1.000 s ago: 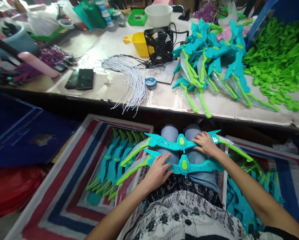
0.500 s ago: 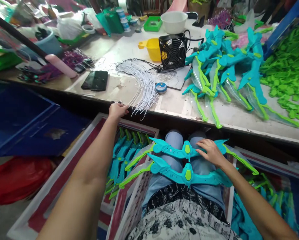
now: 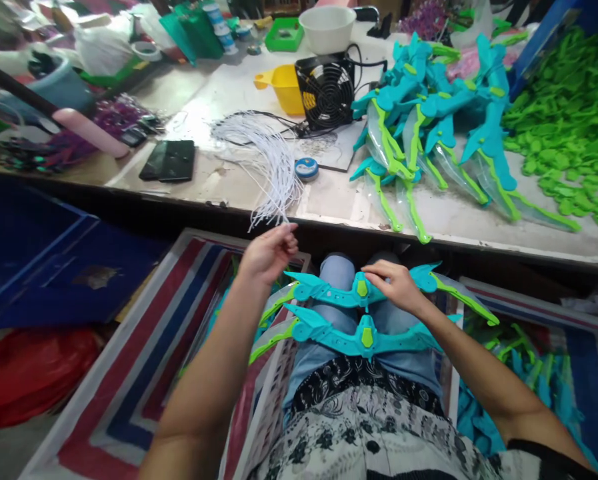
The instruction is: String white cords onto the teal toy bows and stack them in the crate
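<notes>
Two teal and green toy bows lie across my lap, the far bow [image 3: 329, 292] and the near bow [image 3: 359, 337]. My right hand [image 3: 393, 285] rests on the far bow near its green centre piece, fingers curled on it. My left hand [image 3: 269, 253] is raised just below the table edge, pinching the tip of a white string from the bundle of white strings [image 3: 269, 167] that hangs over the edge.
On the table [image 3: 329, 200] stand a black fan [image 3: 326, 90], a yellow scoop [image 3: 281, 87], a blue tape roll [image 3: 307, 168], a black phone [image 3: 169, 160], a pile of toy bows [image 3: 429, 127] and green parts [image 3: 569, 127]. Striped bags [image 3: 143, 373] with bows flank my legs.
My left hand left the near bow, reached the table edge by the strings, then pulled back toward my lap pinching a string. My right hand slid toward the far bow's centre.
</notes>
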`<act>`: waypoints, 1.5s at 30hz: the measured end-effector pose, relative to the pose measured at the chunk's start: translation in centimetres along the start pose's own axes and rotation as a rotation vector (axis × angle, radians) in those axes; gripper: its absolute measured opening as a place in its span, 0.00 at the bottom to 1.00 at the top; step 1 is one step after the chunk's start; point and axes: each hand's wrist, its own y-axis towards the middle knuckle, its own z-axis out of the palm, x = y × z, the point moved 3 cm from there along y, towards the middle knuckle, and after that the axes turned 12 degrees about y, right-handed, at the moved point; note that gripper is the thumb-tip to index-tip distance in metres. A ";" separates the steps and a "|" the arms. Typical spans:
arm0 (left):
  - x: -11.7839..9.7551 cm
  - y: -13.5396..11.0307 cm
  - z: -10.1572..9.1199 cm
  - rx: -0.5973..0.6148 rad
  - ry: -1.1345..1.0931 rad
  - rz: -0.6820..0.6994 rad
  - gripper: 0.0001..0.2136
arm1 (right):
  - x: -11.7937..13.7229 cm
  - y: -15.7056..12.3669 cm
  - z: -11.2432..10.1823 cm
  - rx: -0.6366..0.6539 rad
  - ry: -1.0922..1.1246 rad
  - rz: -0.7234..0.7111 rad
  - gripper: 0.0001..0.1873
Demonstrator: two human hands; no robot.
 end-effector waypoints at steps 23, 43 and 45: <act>13.6 -8.3 26.2 0.709 0.747 0.356 0.07 | -3.8 -11.4 -14.2 -0.428 0.371 0.399 0.14; 20.6 -15.6 27.8 0.929 0.486 -0.581 0.04 | -5.8 -29.7 -14.1 -1.266 0.502 0.605 0.20; 22.3 -17.0 27.8 0.971 0.491 -0.677 0.04 | -5.2 -31.3 -12.7 -1.322 0.520 0.638 0.21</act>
